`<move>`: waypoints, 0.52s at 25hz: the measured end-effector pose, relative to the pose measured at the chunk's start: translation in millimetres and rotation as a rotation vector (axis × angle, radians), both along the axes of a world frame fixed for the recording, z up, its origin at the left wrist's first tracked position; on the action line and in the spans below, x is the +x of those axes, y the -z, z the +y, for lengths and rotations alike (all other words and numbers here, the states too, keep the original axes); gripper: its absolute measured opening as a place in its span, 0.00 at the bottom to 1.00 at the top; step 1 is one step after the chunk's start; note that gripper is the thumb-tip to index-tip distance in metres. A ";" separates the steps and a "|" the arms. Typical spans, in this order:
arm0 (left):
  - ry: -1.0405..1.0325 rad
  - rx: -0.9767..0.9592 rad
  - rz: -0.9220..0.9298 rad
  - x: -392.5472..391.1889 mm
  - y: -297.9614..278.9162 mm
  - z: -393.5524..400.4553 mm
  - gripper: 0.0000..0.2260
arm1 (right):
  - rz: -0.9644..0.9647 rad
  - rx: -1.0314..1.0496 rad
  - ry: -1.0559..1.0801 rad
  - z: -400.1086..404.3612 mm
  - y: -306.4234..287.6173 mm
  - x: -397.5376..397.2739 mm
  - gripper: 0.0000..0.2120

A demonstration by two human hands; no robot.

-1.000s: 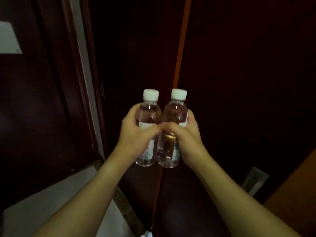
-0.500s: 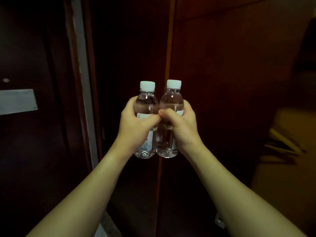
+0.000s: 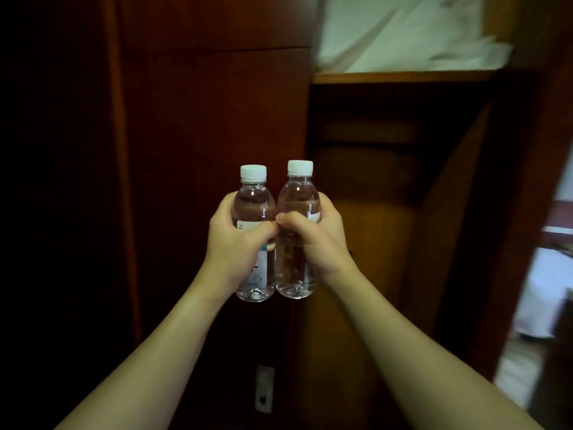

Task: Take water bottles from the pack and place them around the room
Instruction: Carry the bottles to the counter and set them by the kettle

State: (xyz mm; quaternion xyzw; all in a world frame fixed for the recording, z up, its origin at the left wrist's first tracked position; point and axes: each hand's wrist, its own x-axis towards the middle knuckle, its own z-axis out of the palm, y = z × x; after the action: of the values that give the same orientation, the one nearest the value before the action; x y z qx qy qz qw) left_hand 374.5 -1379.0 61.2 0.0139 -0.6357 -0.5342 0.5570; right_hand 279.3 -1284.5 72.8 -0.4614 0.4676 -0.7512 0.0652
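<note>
the left hand [image 3: 237, 243] grips one upright bottle [image 3: 255, 209], the right hand [image 3: 313, 240] grips another bottle [image 3: 298, 197] touching it, before a dark wooden panel [image 3: 214, 119] beside white bedding [image 3: 403, 35] on a shelf [image 3: 403, 77].

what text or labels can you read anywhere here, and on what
"Z": a single letter at the top corner of the label on the left bottle; the rest of that label is too blurred to read.
Label on the right bottle: mostly hidden by the right hand, unreadable.
Nothing else carries readable text.
</note>
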 end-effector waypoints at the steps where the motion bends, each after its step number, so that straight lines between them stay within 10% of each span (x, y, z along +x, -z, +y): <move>1: 0.080 -0.024 -0.004 -20.3 -2.5 17.0 0.17 | -0.002 0.001 0.090 25.2 -0.4 -12.9 0.16; 13: 1.010 -0.103 -0.105 -132.5 5.3 348.3 0.18 | -0.091 -0.065 1.063 398.0 5.8 -2.4 0.09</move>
State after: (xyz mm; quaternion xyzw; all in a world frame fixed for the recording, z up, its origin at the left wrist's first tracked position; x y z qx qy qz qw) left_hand 242.0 -1030.8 56.0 -0.2957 -0.6157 -0.7034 0.1967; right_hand 276.9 -886.5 66.9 -0.1296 0.6099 -0.7141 -0.3183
